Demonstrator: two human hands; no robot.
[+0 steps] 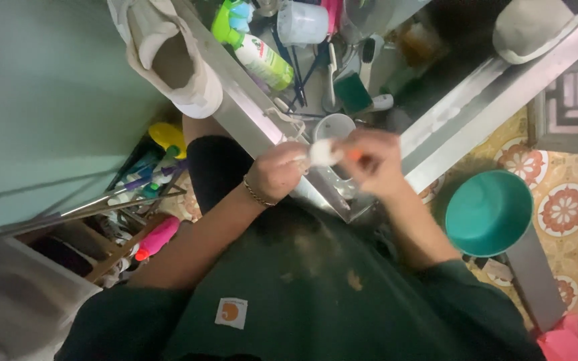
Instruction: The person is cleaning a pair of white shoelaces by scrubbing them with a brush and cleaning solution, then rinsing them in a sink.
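Over the sink (436, 127), the left hand (277, 171) has its fingers closed around a small white object (322, 152), held against an orange-tipped piece pinched by the right hand (377, 162). The blur hides what they are. The work looks midway: both hands are engaged, with dishes waiting below.

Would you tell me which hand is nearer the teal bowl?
The right hand. It is up and left of the teal bowl; the left hand is farther left.
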